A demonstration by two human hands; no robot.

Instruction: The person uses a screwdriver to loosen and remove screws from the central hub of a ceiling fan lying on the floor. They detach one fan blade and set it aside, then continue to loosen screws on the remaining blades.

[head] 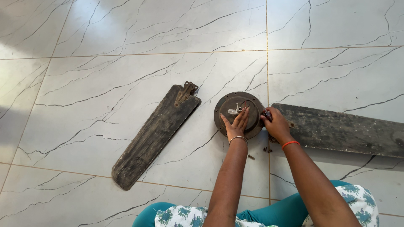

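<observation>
Fingers (240,118) rest flat on round dark motor housing (238,114).

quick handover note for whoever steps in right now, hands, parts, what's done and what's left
Left hand: open, laid flat on the round fan motor housing, steadying it.
Right hand: fingers closed on a small part at the housing's right edge, where the right blade meets it. What the part is cannot be made out.
Detached blade: lies loose on the tiled floor left of the housing, its metal bracket still on.
Small screws lie on the floor near the wrists.
Done: one blade is off.
Left: the right blade looks still joined; loose screws need gathering.
</observation>
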